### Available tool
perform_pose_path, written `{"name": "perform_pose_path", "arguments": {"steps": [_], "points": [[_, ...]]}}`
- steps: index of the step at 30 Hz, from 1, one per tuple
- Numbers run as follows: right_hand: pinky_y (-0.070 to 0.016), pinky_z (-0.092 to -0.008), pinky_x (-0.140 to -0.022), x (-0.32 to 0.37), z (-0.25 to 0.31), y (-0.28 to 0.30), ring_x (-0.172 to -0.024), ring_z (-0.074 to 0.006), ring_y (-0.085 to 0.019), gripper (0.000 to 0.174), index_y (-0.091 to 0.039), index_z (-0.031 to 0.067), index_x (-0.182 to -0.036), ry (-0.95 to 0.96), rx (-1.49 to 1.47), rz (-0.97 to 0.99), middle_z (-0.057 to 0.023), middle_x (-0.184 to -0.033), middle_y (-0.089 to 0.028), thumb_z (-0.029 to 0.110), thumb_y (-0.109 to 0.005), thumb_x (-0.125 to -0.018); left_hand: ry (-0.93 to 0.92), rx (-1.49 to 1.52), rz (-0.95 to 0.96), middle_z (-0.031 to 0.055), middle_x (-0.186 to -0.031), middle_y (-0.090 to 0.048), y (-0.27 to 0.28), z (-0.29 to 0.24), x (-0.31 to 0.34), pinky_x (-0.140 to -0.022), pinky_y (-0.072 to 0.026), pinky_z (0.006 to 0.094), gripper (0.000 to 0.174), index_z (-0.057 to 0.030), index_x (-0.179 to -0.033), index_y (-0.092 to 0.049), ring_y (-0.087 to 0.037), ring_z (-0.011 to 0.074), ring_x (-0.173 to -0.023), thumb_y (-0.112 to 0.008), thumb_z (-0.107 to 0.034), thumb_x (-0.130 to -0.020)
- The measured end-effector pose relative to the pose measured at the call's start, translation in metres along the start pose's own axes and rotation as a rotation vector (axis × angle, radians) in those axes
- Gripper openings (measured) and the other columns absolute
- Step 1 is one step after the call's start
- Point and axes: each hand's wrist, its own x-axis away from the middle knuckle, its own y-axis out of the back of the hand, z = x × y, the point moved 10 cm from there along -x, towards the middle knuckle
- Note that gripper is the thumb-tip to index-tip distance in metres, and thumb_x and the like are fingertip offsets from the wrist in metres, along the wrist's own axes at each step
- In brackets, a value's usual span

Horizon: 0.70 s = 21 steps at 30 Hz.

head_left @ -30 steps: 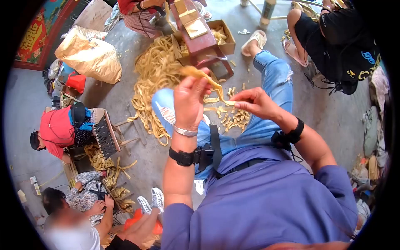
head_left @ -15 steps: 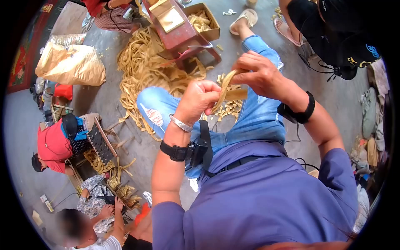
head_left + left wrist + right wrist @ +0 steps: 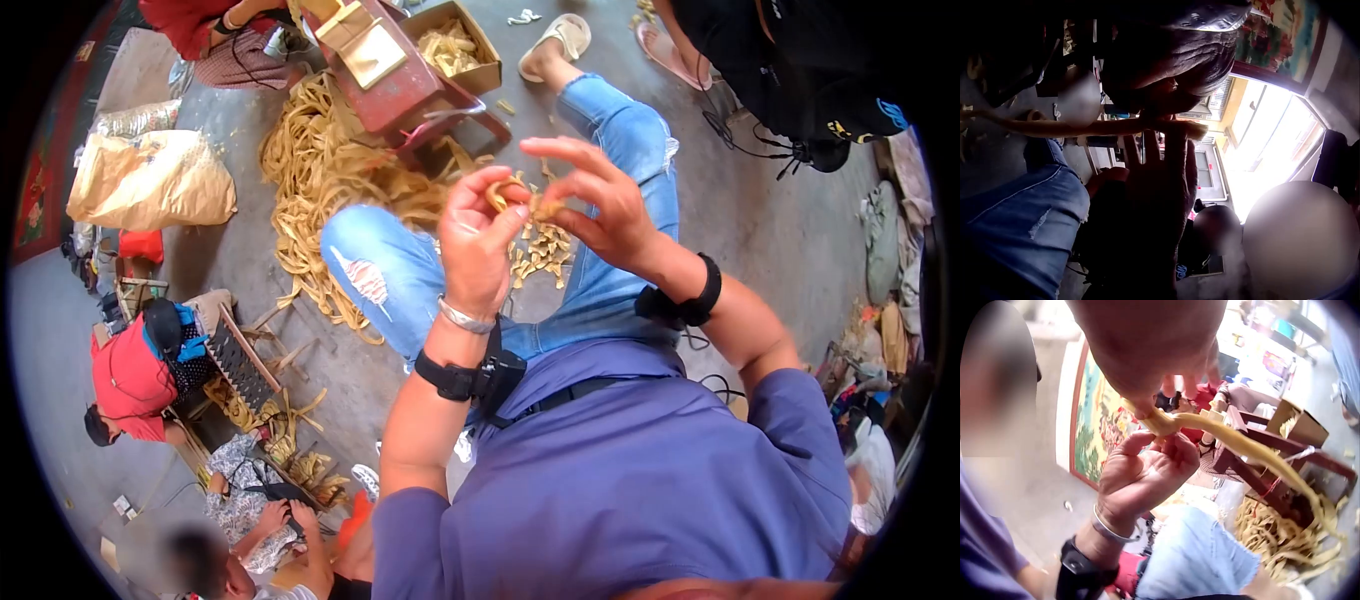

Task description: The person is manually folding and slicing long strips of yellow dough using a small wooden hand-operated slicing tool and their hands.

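A long, flat yellow strip (image 3: 1241, 445) is looped and bunched between my two hands. My left hand (image 3: 478, 245) pinches the small loop between thumb and fingers, palm turned up in the right wrist view. From the other side, my right hand (image 3: 610, 205) pinches the strip close by, its index finger stretched out away from it. The strip's long tail hangs from the bunched part toward the floor in the right wrist view. In the left wrist view, the strip (image 3: 1072, 129) runs sideways across dark, backlit fingers. Several short knotted-looking pieces (image 3: 540, 258) lie on the floor beyond my hands.
A large heap of yellow strips (image 3: 310, 200) lies left of my knee, beside a dark red bench (image 3: 400, 100). Behind the bench is a cardboard box (image 3: 488, 72) of yellow pieces. A big paper sack (image 3: 150, 180) stands left. Other people sit around.
The strip went from stretched out between both hands to looped over and then drawn into a small bunch. My right hand crossed toward the left one, then its fingers spread. The head view shifted.
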Motion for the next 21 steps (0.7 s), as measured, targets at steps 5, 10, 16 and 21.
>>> {"name": "perform_pose_path", "arguments": {"steps": [5,10,16,21], "points": [[-0.0508,-0.0253,-0.076,0.044,-0.07,-0.045,-0.086,-0.0105,-0.062,0.018,-0.055,0.0048,-0.089,-0.719,-1.042,0.001,-0.0029,-0.09,-0.063,0.002,-0.071,-0.08,-0.043,-0.546,0.112,0.0064,-0.099,-0.06,-0.03,-0.011,-0.001,-0.083,-0.0465,0.0231,0.038,0.0025,-0.114,-0.053,-0.058,0.0105,-0.092,-0.058,0.009,-0.077],[-0.0524,-0.0254,-0.073,0.053,-0.072,-0.043,-0.08,-0.0097,-0.061,0.023,-0.056,0.0023,-0.094,-0.884,-1.035,-0.115,-0.0017,-0.086,-0.06,-0.003,-0.069,-0.076,-0.143,-0.776,0.021,0.0068,-0.098,-0.061,-0.035,-0.026,0.005,-0.083,-0.0467,0.0257,0.041,0.0007,-0.115,-0.053,-0.058,0.0112,-0.089,-0.058,0.008,-0.075],[-0.0477,-0.022,-0.062,0.056,-0.086,-0.03,-0.076,-0.0065,-0.058,0.015,-0.055,0.0014,-0.084,-0.826,-0.797,-0.158,-0.0012,-0.082,-0.058,-0.002,-0.065,-0.074,0.169,-0.138,-0.035,0.0071,-0.106,-0.059,-0.028,0.013,0.0,-0.076,-0.0471,0.0236,0.039,0.001,-0.123,-0.05,-0.058,0.0105,-0.09,-0.059,-0.002,-0.086],[-0.0463,-0.0222,-0.06,0.049,-0.086,-0.019,-0.074,-0.0069,-0.057,0.014,-0.054,0.0018,-0.083,-0.742,-0.638,-0.173,-0.0007,-0.081,-0.057,-0.003,-0.062,-0.073,0.42,0.0,0.002,0.0086,-0.099,-0.066,-0.014,0.049,-0.004,-0.073,-0.0523,0.0236,0.028,0.0042,-0.112,-0.059,-0.064,0.0142,-0.085,-0.063,-0.008,-0.087]]}}
